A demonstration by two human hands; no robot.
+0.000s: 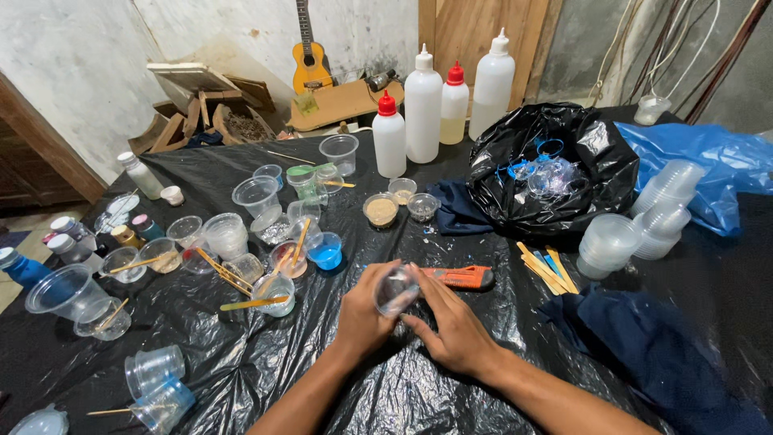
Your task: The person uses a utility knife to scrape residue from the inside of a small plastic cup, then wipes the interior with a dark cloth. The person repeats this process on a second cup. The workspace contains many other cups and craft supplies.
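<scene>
A rough, whitewashed wall [241, 32], stained and patchy grey, closes the far side of the room. Against it leans a small yellow guitar [308, 56], beside wooden boards [475, 32] standing upright. To the right the wall turns to bare grey cement [596, 40], with pale cables [684, 40] hanging down it. On the floor at the back lie wooden offcuts and boxes [201, 113] and a flat brown board [342, 103]. A dark wooden door frame [40, 153] slants along the left edge, with pale floor tiles [20, 225] below it. The table is covered in crinkled black plastic sheeting [241, 354] that shines under even, soft light.
</scene>
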